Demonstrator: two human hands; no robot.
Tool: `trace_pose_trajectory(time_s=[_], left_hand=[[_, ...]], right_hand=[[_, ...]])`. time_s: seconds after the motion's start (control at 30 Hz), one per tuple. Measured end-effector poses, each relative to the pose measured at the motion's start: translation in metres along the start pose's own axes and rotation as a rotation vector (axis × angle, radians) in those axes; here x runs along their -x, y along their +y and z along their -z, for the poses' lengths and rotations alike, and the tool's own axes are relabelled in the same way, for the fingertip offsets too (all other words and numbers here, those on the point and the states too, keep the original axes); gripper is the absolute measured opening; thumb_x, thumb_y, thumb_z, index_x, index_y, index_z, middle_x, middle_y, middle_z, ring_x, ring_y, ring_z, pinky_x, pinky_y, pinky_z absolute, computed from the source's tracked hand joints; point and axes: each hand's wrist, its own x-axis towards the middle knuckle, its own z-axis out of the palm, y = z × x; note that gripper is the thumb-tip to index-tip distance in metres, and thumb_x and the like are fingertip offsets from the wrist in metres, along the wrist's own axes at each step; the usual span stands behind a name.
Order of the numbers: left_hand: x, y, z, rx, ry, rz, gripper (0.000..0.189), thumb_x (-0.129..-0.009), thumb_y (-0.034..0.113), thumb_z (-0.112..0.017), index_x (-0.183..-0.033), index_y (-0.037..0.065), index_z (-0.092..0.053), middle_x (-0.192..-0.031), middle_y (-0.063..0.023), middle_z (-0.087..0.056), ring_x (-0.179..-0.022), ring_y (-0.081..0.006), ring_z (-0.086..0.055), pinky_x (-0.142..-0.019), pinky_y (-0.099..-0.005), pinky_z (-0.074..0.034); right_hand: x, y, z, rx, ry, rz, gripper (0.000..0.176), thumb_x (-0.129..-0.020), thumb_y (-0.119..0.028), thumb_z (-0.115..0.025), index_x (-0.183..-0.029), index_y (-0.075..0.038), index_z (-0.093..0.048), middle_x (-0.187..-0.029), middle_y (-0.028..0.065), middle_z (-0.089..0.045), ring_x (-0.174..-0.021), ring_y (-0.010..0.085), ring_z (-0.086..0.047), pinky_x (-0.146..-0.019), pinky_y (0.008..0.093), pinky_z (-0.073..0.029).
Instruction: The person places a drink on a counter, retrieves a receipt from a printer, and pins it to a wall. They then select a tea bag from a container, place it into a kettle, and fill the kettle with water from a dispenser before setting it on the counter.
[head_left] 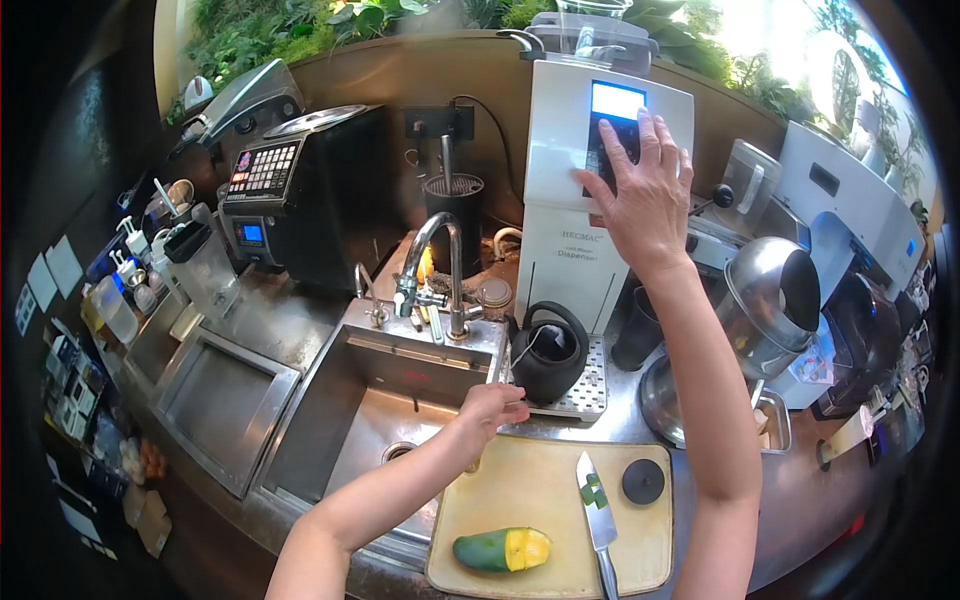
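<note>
Touching the dark panel (612,148) of the white dispenser (565,230) in the upper right of the frame, the right grip (645,190) is open, with its fingers spread just under the lit screen (619,99). The left grip (487,412) is also open, its fingers loosely stretched and nothing seen inside; it is near the lower left side of the black pot (549,372), but I cannot tell if it touches. This pot stands upright a little right of the centre, on the perforated tray (592,385) of the dispenser, with its handle arched above, its mouth uncovered and a thin white string at the left of the mouth. Below, at the bottom centre, the cutting board (540,480) carries a green fruit (495,550) with one yellow cut end, a knife (597,515) with green pieces on the blade, and a round black lid (643,481). To the left of the board is the metal sink (340,430), with the curved faucet (458,260) behind it. A black machine (330,190) with a keypad is in the upper left, and a shiny metal container (765,300) leans on the right side of the desk (780,500).
</note>
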Motion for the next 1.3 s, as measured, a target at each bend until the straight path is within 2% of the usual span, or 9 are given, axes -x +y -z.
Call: trace_pose_trajectory(time_s=[0.17, 0.33, 0.47, 0.57, 0.6, 0.73, 0.93, 1.13, 1.3], left_hand=[[-0.001, -0.004, 0.003, -0.068, -0.042, 0.020, 0.017, -0.085, 0.009, -0.065, -0.096, -0.002, -0.058, -0.096, -0.0129, -0.059, -0.088, -0.0250, -0.062, -0.076, -0.0343, -0.055], [-0.008, -0.008, 0.017, -0.290, 0.052, -0.051, 0.017, -0.078, 0.016, -0.073, -0.087, 0.005, -0.065, -0.084, -0.0061, -0.064, -0.081, -0.0186, -0.063, -0.070, -0.0315, -0.052], [-0.013, 0.001, 0.010, -0.608, 0.327, -0.455, 0.021, -0.070, 0.018, -0.077, -0.084, 0.005, -0.068, -0.076, -0.0081, -0.066, -0.076, -0.0199, -0.064, -0.067, -0.0333, -0.050], [-0.010, 0.020, -0.013, -0.718, 0.458, -0.716, 0.027, -0.068, 0.019, -0.078, -0.087, 0.002, -0.067, -0.079, -0.0132, -0.066, -0.075, -0.0260, -0.063, -0.068, -0.0368, -0.049], [-0.012, 0.021, -0.018, -0.832, 0.508, -0.877, 0.029, -0.068, 0.018, -0.079, -0.092, 0.005, -0.069, -0.083, -0.0087, -0.068, -0.075, -0.0172, -0.064, -0.069, -0.0302, -0.051], [-0.027, 0.013, -0.026, -0.690, 0.421, -0.919, 0.030, -0.066, 0.013, -0.079, -0.091, 0.002, -0.066, -0.084, -0.0135, -0.064, -0.077, -0.0277, -0.061, -0.072, -0.0381, -0.048], [-0.030, 0.015, -0.032, -0.680, 0.378, -0.886, 0.027, -0.067, 0.011, -0.078, -0.090, 0.003, -0.066, -0.085, -0.0137, -0.065, -0.078, -0.0275, -0.062, -0.073, -0.0377, -0.049], [-0.033, 0.011, -0.033, -0.675, 0.412, -0.849, 0.021, -0.068, 0.010, -0.077, -0.083, 0.004, -0.064, -0.083, -0.0138, -0.063, -0.078, -0.0285, -0.061, -0.073, -0.0388, -0.048], [-0.029, 0.011, -0.037, -0.693, 0.445, -0.819, 0.018, -0.068, 0.011, -0.077, -0.078, 0.004, -0.063, -0.084, -0.0142, -0.062, -0.082, -0.0303, -0.060, -0.075, -0.0400, -0.047]], right_hand=[[0.001, -0.001, 0.010, 0.013, -0.001, 0.037, 0.057, -0.085, -0.052, -0.055, -0.130, -0.016, -0.053, -0.141, 0.0146, -0.036, -0.133, 0.0303, -0.028, -0.106, 0.0536, -0.023], [0.045, -0.009, 0.034, -0.312, 0.187, 0.066, 0.034, -0.082, -0.025, -0.067, -0.110, -0.008, -0.061, -0.113, 0.0101, -0.058, -0.099, 0.0269, -0.055, -0.087, 0.0384, -0.042], [0.059, 0.010, 0.028, -0.381, 0.301, -0.060, 0.019, -0.079, -0.010, -0.067, -0.097, -0.005, -0.063, -0.091, 0.0090, -0.062, -0.081, 0.0238, -0.060, -0.070, 0.0334, -0.048], [0.076, 0.010, 0.034, -0.504, 0.131, -0.222, 0.017, -0.079, -0.007, -0.066, -0.096, -0.005, -0.062, -0.086, 0.0090, -0.060, -0.071, 0.0220, -0.060, -0.062, 0.0324, -0.049], [0.083, 0.009, 0.031, -0.506, 0.100, -0.227, 0.015, -0.080, -0.007, -0.065, -0.094, -0.005, -0.062, -0.082, 0.0088, -0.058, -0.064, 0.0201, -0.059, -0.058, 0.0311, -0.048], [0.107, 0.011, 0.019, -0.497, -0.067, -0.320, 0.009, -0.083, -0.010, -0.063, -0.090, -0.004, -0.062, -0.082, 0.0070, -0.059, -0.061, 0.0197, -0.061, -0.057, 0.0323, -0.048], [0.099, 0.026, 0.020, -0.473, -0.055, -0.361, 0.012, -0.081, -0.007, -0.063, -0.093, -0.005, -0.063, -0.087, 0.0070, -0.061, -0.075, 0.0216, -0.062, -0.065, 0.0322, -0.049], [0.034, 0.015, 0.028, -0.164, 0.134, 0.021, 0.037, -0.081, -0.020, -0.066, -0.117, -0.010, -0.061, -0.129, 0.0140, -0.049, -0.122, 0.0310, -0.042, -0.097, 0.0399, -0.036], [0.002, 0.009, 0.006, -0.081, 0.139, 0.059, 0.045, -0.083, -0.032, -0.065, -0.124, -0.015, -0.059, -0.138, 0.0159, -0.040, -0.129, 0.0314, -0.034, -0.104, 0.0458, -0.027]])
